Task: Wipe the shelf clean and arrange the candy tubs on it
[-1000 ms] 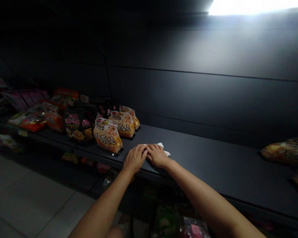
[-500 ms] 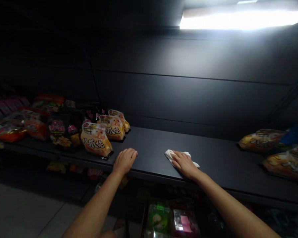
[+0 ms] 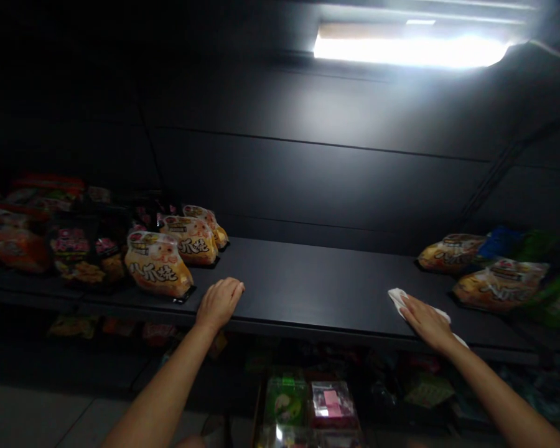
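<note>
My right hand (image 3: 427, 322) presses a white cloth (image 3: 398, 300) against the dark shelf (image 3: 303, 283), toward its right end. The cloth sticks out on both sides of the hand. My left hand (image 3: 220, 303) rests at the shelf's front edge with its fingers curled together, and no object shows in it. Just left of that hand stands a yellow snack bag (image 3: 157, 266), a small gap apart. Beyond the right hand, another yellow snack bag (image 3: 500, 285) leans back on the shelf.
Black snack bags (image 3: 77, 252) and orange packs (image 3: 18, 239) crowd the shelf's left end. Green bags (image 3: 557, 298) and a blue bag (image 3: 499, 241) stand at the right. A lit lamp (image 3: 410, 50) hangs above. Below are clear packs with green (image 3: 285, 401) and pink labels (image 3: 332, 403).
My right hand has slid the cloth to the right along the shelf, nearer the right-hand bags. My left hand stays at the front edge. The view has shifted to the right.
</note>
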{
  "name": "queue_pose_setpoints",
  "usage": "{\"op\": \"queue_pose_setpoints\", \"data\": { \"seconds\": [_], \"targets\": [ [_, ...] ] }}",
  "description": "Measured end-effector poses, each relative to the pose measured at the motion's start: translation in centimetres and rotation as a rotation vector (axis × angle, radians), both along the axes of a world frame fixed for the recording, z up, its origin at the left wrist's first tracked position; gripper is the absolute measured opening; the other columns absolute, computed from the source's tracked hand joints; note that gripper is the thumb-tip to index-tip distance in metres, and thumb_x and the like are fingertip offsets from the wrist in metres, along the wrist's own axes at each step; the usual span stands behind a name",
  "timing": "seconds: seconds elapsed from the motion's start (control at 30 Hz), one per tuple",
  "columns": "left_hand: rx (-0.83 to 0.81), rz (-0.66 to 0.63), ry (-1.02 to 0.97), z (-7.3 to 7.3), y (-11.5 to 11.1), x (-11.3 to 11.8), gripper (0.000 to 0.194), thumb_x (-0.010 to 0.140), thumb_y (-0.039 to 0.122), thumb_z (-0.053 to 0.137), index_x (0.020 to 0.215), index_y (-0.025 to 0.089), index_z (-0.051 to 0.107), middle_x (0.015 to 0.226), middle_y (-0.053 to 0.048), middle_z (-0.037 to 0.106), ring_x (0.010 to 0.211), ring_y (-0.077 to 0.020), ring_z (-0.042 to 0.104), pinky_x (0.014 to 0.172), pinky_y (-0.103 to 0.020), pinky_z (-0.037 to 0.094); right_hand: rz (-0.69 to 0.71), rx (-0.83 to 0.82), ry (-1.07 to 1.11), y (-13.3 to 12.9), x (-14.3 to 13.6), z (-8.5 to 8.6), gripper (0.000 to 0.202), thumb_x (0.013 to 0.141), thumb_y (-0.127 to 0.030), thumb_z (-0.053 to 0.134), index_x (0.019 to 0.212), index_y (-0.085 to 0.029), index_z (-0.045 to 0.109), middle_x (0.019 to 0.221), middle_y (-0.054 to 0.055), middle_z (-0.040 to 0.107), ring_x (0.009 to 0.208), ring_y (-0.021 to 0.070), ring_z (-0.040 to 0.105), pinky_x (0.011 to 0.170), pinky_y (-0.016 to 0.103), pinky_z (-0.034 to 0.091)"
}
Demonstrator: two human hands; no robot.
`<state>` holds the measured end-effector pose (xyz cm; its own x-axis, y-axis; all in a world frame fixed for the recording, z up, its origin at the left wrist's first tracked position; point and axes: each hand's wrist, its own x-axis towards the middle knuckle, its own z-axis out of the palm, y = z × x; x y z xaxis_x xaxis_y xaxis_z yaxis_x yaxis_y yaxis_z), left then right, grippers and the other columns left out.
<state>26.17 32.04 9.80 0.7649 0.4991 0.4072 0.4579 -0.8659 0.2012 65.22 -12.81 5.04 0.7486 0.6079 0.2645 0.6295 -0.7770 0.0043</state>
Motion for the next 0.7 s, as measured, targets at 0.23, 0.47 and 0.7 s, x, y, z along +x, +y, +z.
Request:
{"op": "queue_pose_setpoints", "data": {
  "seconds": [0.23, 0.47, 0.7],
  "targets": [
    [0.040, 0.042, 0.011, -0.1, -0.2, 0.1, 0.040, 0.099, 0.040, 0.028, 0.092, 0.024, 0.064, 0.094, -0.005, 0.067, 0.092, -0.0208, 0.059, 0.079, -0.032, 0.039, -0.086, -0.111, 0.025, 4.5, -4.8, 1.5, 0.053, 0.096, -0.041, 0.030, 0.141, -0.020, 0.047, 0.143, 0.014, 0.051, 0.129, 0.0312, 0.049, 0.105, 0.049, 0.037],
    [0.038, 0.051, 0.031, -0.2, -0.1, 0.2, 0.039, 0.099, 0.041, 0.028, 0.095, 0.024, 0.063, 0.099, -0.004, 0.068, 0.095, -0.0213, 0.060, 0.081, -0.033, 0.040, 0.336, -0.064, 0.162, 20.1, -17.4, 4.6, 0.049, 0.098, -0.043, 0.036, 0.144, -0.027, 0.043, 0.150, 0.010, 0.043, 0.134, 0.0316, 0.042, 0.107, 0.049, 0.032],
    [0.005, -0.009, 0.064, -0.9, 1.1, 0.3, 0.040, 0.099, 0.041, 0.027, 0.097, 0.025, 0.063, 0.099, -0.004, 0.068, 0.095, -0.0212, 0.061, 0.085, -0.032, 0.042, 0.762, 0.036, 0.197, 32.1, -23.0, 4.6, 0.051, 0.099, -0.051, 0.035, 0.145, -0.030, 0.038, 0.151, 0.006, 0.041, 0.135, 0.0281, 0.038, 0.110, 0.049, 0.030]
  ]
}}
